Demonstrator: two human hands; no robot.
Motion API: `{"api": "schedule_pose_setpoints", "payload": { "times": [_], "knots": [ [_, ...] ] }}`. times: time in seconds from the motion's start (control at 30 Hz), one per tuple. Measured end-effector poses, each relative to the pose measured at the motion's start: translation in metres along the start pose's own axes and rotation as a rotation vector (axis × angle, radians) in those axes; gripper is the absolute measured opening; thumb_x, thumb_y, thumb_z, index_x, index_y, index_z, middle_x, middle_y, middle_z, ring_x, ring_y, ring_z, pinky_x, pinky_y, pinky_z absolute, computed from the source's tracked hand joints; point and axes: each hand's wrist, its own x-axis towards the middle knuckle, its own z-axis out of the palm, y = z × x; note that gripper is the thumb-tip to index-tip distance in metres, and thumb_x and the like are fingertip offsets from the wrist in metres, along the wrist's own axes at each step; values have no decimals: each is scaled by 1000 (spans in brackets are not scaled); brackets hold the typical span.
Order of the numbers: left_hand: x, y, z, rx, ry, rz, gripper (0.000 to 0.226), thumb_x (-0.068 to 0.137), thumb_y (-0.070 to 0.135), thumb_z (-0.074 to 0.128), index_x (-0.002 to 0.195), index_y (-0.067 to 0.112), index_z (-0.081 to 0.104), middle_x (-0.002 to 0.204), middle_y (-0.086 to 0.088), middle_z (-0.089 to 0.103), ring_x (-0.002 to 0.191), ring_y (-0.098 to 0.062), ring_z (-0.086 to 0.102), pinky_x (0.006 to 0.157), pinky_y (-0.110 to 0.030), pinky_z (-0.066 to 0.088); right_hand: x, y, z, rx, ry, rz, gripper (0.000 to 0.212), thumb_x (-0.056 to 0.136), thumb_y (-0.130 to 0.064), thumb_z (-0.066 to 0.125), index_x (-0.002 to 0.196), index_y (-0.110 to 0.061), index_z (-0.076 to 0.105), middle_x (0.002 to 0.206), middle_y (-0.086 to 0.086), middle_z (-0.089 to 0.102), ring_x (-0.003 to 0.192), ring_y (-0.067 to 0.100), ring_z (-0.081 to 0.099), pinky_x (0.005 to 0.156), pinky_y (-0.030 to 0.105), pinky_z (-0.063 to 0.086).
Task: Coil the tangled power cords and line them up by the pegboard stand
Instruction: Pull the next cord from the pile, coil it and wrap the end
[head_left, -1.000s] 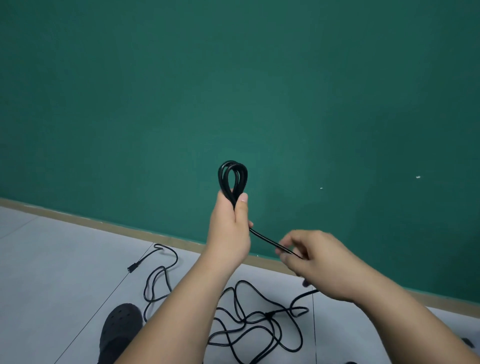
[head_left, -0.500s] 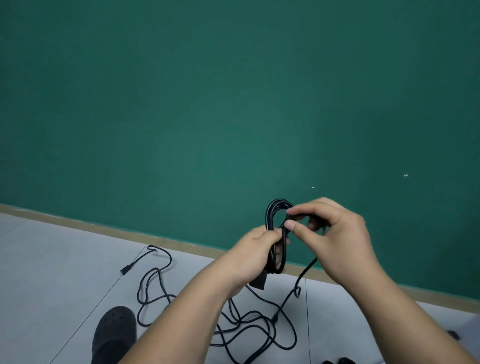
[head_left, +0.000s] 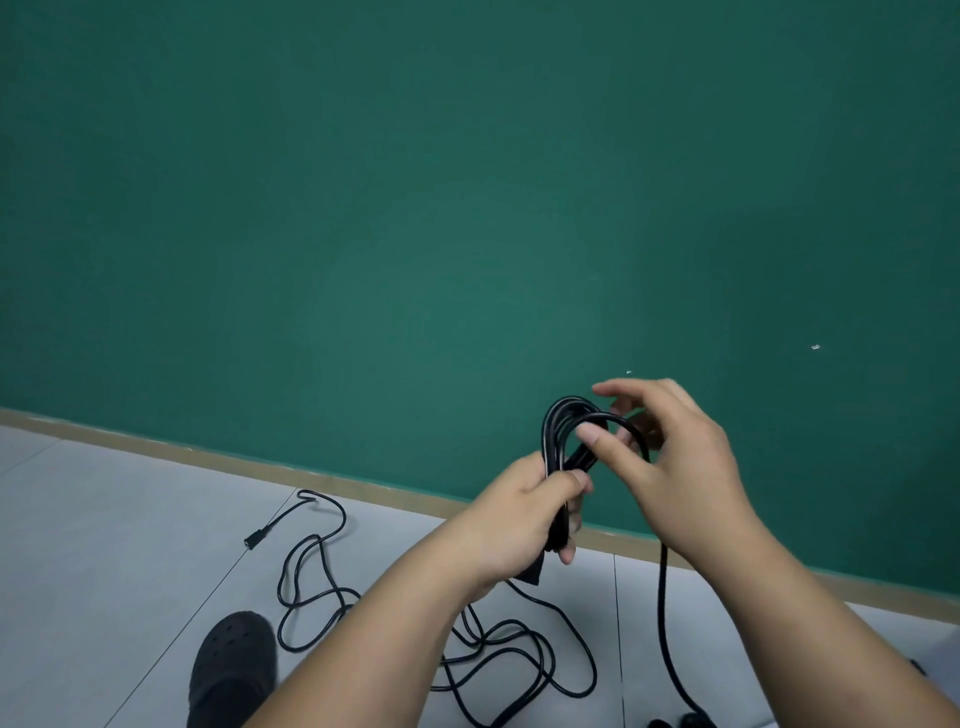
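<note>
Green wall (head_left: 415, 208) ahead; loose cord (head_left: 661, 597), shoe (head_left: 231, 667) below.

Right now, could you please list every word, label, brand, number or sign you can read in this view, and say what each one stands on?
None: no readable text shows anywhere.
Green wall: plain, with only two tiny pale specks.
Black cord coil, gripped by the left hand and pinched by the right hand: no visible print.
Cord connector on the floor tiles: too small to show any marking.
Black clog: no logo visible.
</note>
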Motion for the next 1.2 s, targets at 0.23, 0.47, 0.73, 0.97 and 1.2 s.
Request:
{"api": "schedule_pose_setpoints", "payload": {
  "times": [0.23,0.47,0.73,0.97,1.2],
  "knots": [
    [2,13,-8,-474,217,75,9,107,8,47,104,4,54,72,-3,45,65,-20,46,54,-32,40,-2,6,8,112,-56,194,9,99,-25,72,104,-33,71,81,-11,77,73,13,74,83,44,60],
    [2,7,-6,-191,260,89,17,108,22,52,95,11,54,73,0,55,72,-23,55,75,-45,48,-12,-22,27,-12,141,-57,17,97,-42,71,84,-32,72,72,-11,68,55,14,65,59,33,52],
    [-4,11,-5,-48,247,135,23,113,19,44,118,3,59,102,0,75,100,-18,73,88,-40,61,-8,-20,33,-150,-79,171,39,104,-53,54,77,-31,70,65,-12,70,58,12,63,61,35,54],
    [-5,8,-2,-81,199,136,15,112,22,48,117,14,60,104,0,73,97,-8,71,83,-25,57,-13,-35,30,-634,-265,85,37,110,-46,26,82,-26,39,77,-8,54,75,24,54,62,39,45],
    [-8,14,-3,-115,163,146,20,115,16,38,121,9,56,112,-10,79,99,-29,78,82,-27,60,-11,-25,27,-369,-82,101,39,104,-54,49,81,-30,71,85,-8,47,78,11,52,64,36,47]
  ]
}}
